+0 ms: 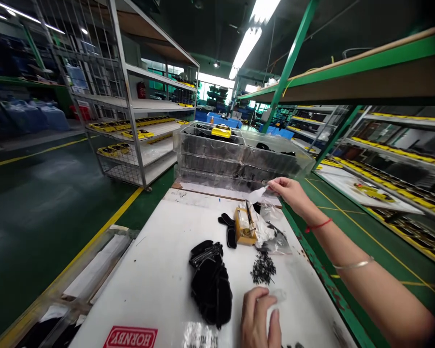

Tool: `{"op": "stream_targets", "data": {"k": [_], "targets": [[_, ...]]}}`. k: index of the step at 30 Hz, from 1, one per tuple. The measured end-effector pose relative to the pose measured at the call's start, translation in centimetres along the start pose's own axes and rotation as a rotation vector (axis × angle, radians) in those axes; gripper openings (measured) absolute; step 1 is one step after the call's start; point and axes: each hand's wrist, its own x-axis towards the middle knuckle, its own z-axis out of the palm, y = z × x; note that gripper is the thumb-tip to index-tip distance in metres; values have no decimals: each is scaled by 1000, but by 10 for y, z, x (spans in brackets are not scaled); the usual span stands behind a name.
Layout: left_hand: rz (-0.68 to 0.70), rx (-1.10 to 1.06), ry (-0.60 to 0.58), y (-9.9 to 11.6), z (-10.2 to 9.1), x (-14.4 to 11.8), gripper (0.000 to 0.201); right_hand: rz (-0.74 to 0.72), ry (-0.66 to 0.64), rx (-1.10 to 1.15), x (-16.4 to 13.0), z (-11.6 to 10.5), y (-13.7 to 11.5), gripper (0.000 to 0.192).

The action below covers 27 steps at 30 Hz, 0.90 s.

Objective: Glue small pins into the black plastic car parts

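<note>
My right hand point(287, 189) is at the far right of the white table, its fingertips pinched on the narrow end of a white, translucent, tapered piece point(257, 195); its exact kind is unclear. Near the front edge, my left hand point(257, 316) rests low over the table, fingers bent and thumb apart. A small clear plastic piece point(279, 294) is by its fingertips; whether they touch it I cannot tell. Just beyond lies a pile of tiny black parts point(263, 267). Left of it sits a heap of black parts point(212, 285). Tools stand in a yellow box point(245, 227), beside black pieces point(231, 234).
Clear plastic bins point(212, 150) with black parts, topped by a yellow piece point(221, 131), stand at the table's far end. A wheeled metal rack point(134, 111) is on the left. A green-framed shelf point(348, 72) overhangs the right. A crate point(94, 270) adjoins the table's left edge.
</note>
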Motion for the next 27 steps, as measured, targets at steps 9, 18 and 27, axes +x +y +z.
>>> {"op": "stream_targets", "data": {"k": [9,18,27], "targets": [[-155,-272,-27,59,-34,35,29,41,-172,289,-130,-50,-52,30],[-344,-599,-427,84,-35,38,26,55,-198,178,-208,-52,-61,32],[-218,-212,-598,80,-26,0,40,-93,-270,-418,-261,-23,-37,55]]}}
